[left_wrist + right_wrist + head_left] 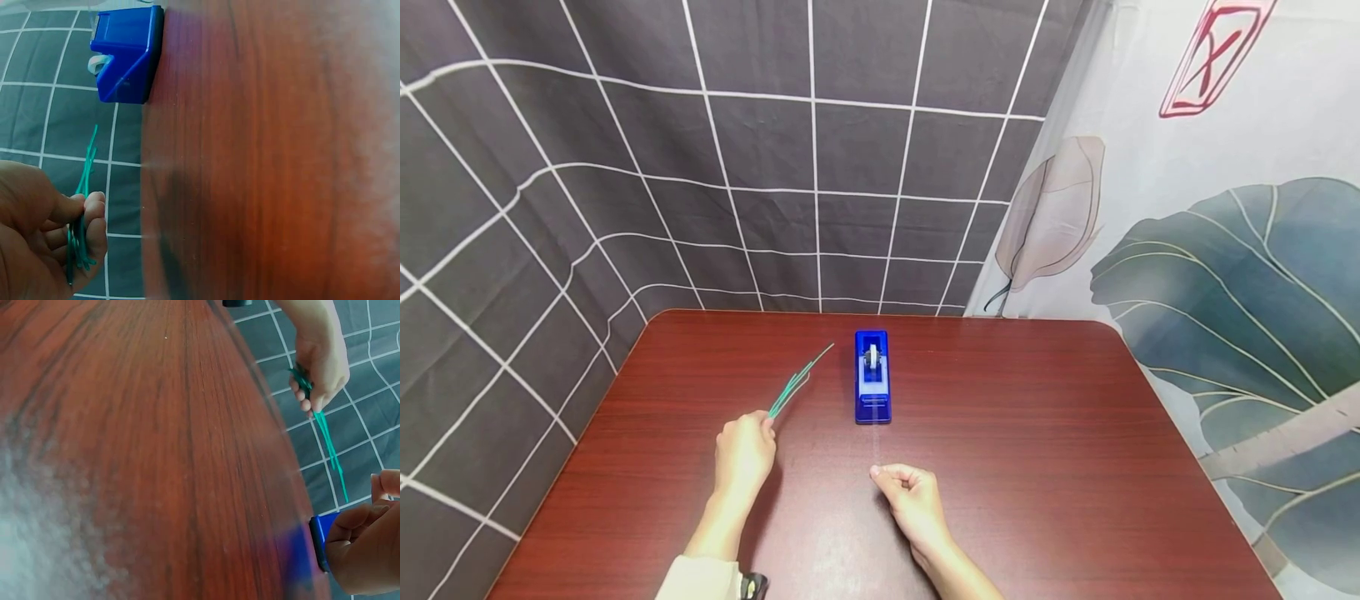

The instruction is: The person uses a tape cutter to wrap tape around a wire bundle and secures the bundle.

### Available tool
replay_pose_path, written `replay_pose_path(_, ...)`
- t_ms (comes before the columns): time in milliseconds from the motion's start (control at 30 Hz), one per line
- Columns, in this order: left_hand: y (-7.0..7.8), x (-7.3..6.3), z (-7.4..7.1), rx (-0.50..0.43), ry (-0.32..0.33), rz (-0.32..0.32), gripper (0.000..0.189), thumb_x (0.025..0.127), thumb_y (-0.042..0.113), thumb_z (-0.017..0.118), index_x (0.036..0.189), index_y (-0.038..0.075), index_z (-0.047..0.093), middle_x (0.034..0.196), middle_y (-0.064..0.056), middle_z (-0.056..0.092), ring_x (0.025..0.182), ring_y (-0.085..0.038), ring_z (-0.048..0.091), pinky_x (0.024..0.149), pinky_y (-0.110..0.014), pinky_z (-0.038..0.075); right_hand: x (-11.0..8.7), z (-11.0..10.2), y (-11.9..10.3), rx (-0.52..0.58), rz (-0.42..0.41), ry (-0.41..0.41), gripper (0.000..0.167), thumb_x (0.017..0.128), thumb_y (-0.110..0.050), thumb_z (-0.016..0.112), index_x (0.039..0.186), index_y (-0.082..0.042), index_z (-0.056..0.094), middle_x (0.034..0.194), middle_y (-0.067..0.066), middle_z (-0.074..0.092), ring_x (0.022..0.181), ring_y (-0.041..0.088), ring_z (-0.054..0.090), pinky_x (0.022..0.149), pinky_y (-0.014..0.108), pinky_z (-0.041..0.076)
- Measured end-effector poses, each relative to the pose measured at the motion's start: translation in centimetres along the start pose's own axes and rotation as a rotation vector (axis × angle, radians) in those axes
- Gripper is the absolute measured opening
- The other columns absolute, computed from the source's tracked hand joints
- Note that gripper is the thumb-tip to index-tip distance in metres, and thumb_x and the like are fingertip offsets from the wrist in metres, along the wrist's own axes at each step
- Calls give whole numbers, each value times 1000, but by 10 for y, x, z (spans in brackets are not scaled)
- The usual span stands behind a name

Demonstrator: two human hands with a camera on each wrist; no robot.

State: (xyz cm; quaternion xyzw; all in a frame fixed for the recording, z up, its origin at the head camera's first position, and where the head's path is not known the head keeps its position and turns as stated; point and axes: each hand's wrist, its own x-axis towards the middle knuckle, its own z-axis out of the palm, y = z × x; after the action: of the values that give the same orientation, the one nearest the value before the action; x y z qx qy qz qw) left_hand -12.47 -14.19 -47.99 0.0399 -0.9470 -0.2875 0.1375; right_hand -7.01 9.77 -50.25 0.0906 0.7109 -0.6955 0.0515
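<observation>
In front of the blue dispenser (872,398), your right hand (915,506) hides the pinched end of the faint clear tape (876,446).

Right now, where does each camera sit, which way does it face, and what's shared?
Head: worn on the head, facing forward and down over the table at the blue tape dispenser; left hand, right hand and a pale left sleeve show.
Left wrist: on that wrist, facing the left hand's green strands; the right hand is out of frame.
Right wrist: on that wrist; the right hand is at the right edge, the left hand above.
Shared: head and right wrist both show both hands.
</observation>
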Motion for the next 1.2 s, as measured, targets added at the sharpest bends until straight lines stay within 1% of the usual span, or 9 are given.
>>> replay_pose_path(233,-2,-6,0,6,-14,-9,14,96,4,61,93,-4,73,77,-15,71,80,-48,69,71,-60,52,0,0,0,-1,-2,2,25,91,-11,72,96,13,72,57,-9,44,50,1,33,48,17,29)
replay_pose_path(533,-5,-12,-2,-5,-14,-31,15,96,4,61,97,-5,73,77,-15,71,81,-49,69,71,-61,53,0,0,0,-4,-2,6,24,92,-11,73,96,12,72,59,-9,47,53,1,36,50,18,31)
replay_pose_path(767,-8,-17,-4,-10,-22,-24,16,97,4,59,98,-5,73,74,-10,70,80,-46,70,71,-60,54,0,0,0,-4,-4,7,25,92,-12,73,96,12,72,58,-9,45,53,1,35,50,18,31)
replay_pose_path(900,-8,-19,-6,-9,-19,-18,17,97,4,59,100,-5,73,74,-9,71,79,-45,70,70,-60,54,0,0,0,-1,-6,7,25,91,-12,73,96,13,72,57,-9,44,51,1,34,48,18,30)
replay_pose_path(1033,-9,-21,-6,-2,-9,-8,16,97,3,59,99,-5,72,73,-8,70,76,-44,70,69,-60,54,-1,0,0,-3,-10,9,25,91,-11,73,96,13,72,58,-9,45,52,1,35,49,18,30)
replay_pose_path(1200,-11,-24,-6,3,-13,-2,15,97,3,60,98,-4,72,72,-6,69,74,-41,70,68,-59,54,-1,-1,0,-12,-6,11,25,91,-12,73,95,12,72,59,-9,46,54,1,37,51,18,33)
